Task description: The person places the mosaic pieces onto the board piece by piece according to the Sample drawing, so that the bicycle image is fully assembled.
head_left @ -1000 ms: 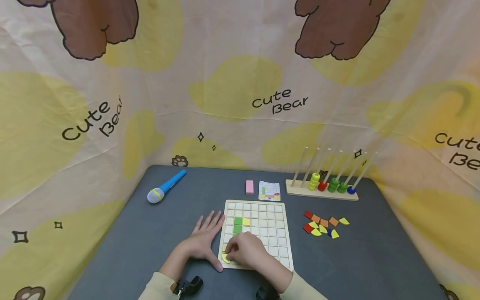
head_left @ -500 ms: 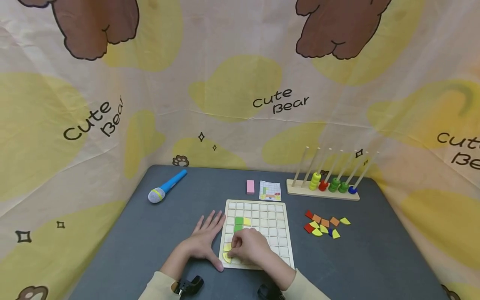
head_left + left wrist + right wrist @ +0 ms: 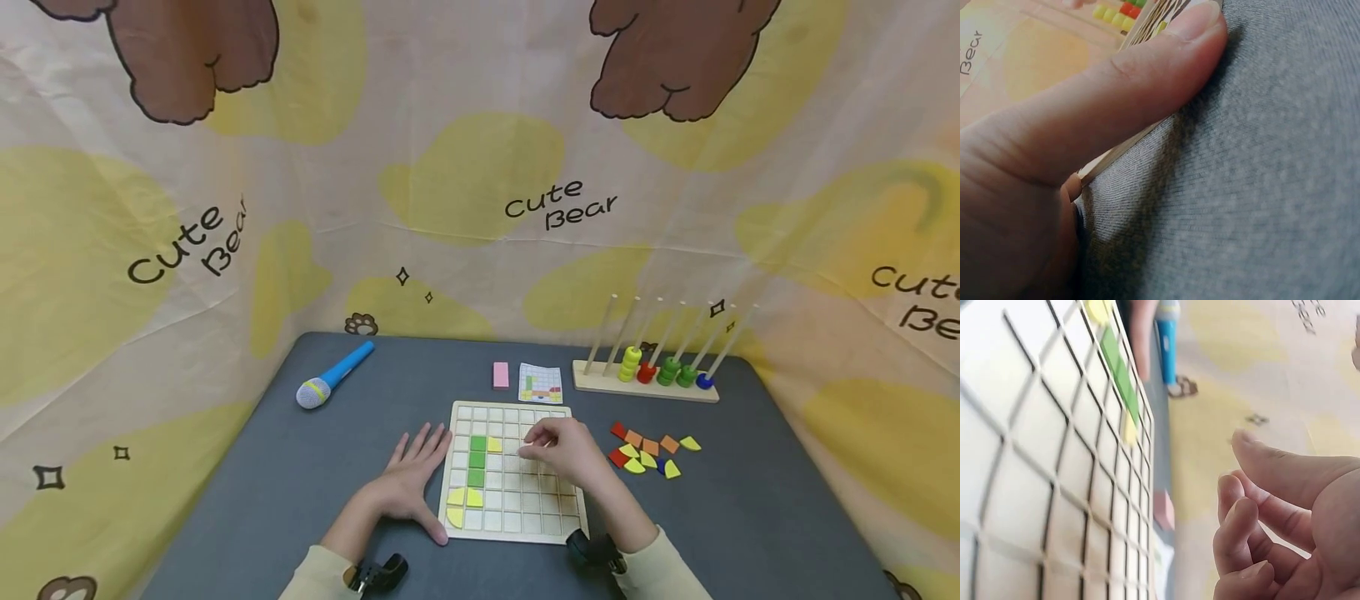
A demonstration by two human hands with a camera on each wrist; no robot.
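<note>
A pale wooden grid board [image 3: 512, 502] lies on the dark table, with several pieces set in its left columns. Three green squares [image 3: 477, 460] form a column, and a yellow square [image 3: 495, 445] sits beside the top one. Below them are yellow rounded pieces [image 3: 454, 518] near the lower left corner. My left hand [image 3: 412, 479] rests with spread fingers along the board's left edge; its thumb [image 3: 1129, 100] lies by the near corner. Above the board's right half hovers my right hand [image 3: 566, 450], fingers loosely bent, with nothing between thumb and fingertips in the right wrist view.
Loose red, orange, yellow and blue pieces [image 3: 650, 447] lie right of the board. Behind it are a pink block [image 3: 501, 376] and a pattern card [image 3: 540, 384]. A peg stand [image 3: 645, 383] with coloured beads is at back right, a toy microphone [image 3: 337, 371] at back left.
My right hand has left the yellow pieces at the board's lower left and moved up and right across it. Those pieces now show uncovered. The left hand has stayed put.
</note>
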